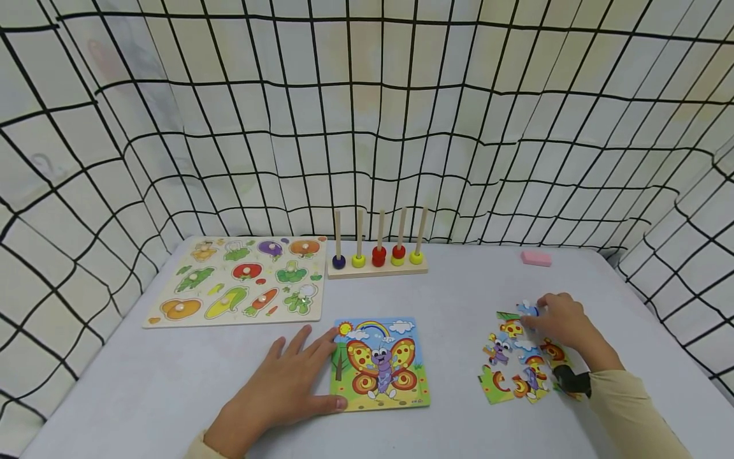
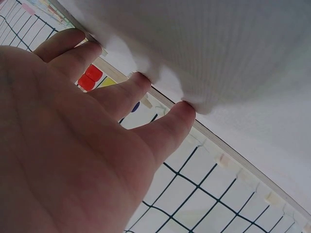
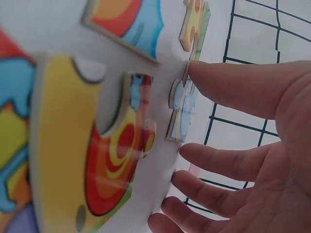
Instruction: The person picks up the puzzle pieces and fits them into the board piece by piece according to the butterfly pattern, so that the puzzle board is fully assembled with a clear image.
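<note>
My left hand [image 1: 281, 386] lies spread on the table, its thumb and index fingertips at the left edge of a square butterfly puzzle board [image 1: 382, 366]. In the left wrist view the fingers [image 2: 167, 128] are extended with their tips on the tabletop. My right hand [image 1: 568, 326] is over the far end of a group of loose butterfly puzzle pieces [image 1: 530, 376]. A light-blue puzzle piece [image 3: 182, 114] sits between its thumb and index fingertips, the thumb [image 3: 233, 85] overlapping its upper end. The other right fingers are spread, holding nothing.
A vegetable peg puzzle [image 1: 229, 312] lies at the back left. Beside it stands a wooden peg stacker [image 1: 378, 269] with coloured beads on several posts. A pink block [image 1: 536, 258] is at the back right. Black netting [image 1: 367, 134] encloses the table's back and sides.
</note>
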`<state>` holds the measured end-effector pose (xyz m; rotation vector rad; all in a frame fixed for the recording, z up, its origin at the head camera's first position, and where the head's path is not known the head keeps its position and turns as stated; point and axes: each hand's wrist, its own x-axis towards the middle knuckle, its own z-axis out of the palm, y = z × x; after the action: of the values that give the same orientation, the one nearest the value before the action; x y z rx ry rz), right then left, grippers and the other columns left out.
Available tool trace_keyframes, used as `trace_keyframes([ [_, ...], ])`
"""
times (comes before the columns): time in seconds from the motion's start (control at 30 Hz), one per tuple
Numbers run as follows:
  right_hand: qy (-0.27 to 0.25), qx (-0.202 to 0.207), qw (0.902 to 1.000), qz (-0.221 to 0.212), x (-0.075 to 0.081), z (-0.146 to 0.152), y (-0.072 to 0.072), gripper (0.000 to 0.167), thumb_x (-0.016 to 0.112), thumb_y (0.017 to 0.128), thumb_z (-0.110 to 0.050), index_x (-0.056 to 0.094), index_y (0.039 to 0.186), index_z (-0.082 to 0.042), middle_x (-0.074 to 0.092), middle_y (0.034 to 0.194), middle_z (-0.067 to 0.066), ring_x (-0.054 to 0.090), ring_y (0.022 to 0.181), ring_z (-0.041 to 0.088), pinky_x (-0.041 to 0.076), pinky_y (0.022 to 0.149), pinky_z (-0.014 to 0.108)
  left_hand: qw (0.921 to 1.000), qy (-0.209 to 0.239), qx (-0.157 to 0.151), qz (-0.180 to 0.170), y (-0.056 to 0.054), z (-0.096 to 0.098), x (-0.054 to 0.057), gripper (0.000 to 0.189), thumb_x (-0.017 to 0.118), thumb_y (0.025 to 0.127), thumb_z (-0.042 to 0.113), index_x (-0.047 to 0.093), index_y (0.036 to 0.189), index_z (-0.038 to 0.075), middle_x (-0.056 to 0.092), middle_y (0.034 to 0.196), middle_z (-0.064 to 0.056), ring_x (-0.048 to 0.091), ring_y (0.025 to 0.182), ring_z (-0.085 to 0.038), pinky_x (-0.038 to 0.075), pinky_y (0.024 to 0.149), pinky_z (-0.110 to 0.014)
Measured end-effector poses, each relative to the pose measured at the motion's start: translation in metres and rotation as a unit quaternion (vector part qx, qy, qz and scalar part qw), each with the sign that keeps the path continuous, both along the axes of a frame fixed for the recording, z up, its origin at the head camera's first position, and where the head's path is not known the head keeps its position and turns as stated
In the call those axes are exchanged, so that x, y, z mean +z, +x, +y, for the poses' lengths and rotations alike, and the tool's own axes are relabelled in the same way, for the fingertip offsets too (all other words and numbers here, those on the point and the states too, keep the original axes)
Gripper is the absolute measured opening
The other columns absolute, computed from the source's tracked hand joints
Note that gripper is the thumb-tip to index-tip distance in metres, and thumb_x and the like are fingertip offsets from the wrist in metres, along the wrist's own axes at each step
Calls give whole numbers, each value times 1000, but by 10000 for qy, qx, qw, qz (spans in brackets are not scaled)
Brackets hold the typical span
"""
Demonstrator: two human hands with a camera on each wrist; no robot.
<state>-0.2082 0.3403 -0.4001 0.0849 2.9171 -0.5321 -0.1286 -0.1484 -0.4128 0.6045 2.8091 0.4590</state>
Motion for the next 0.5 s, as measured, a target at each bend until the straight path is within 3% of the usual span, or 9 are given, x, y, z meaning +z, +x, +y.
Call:
trace_keyframes([
  [0.5, -28, -217, 9997, 88, 0, -8, 1, 61, 79, 96, -27, 53, 123, 22, 51, 113, 38, 46, 104, 53, 53, 83, 59, 10000, -13, 14, 21, -1, 0, -2, 102, 80, 83, 71, 49, 160, 12, 35, 173, 0, 21, 160, -42, 18, 121, -76],
])
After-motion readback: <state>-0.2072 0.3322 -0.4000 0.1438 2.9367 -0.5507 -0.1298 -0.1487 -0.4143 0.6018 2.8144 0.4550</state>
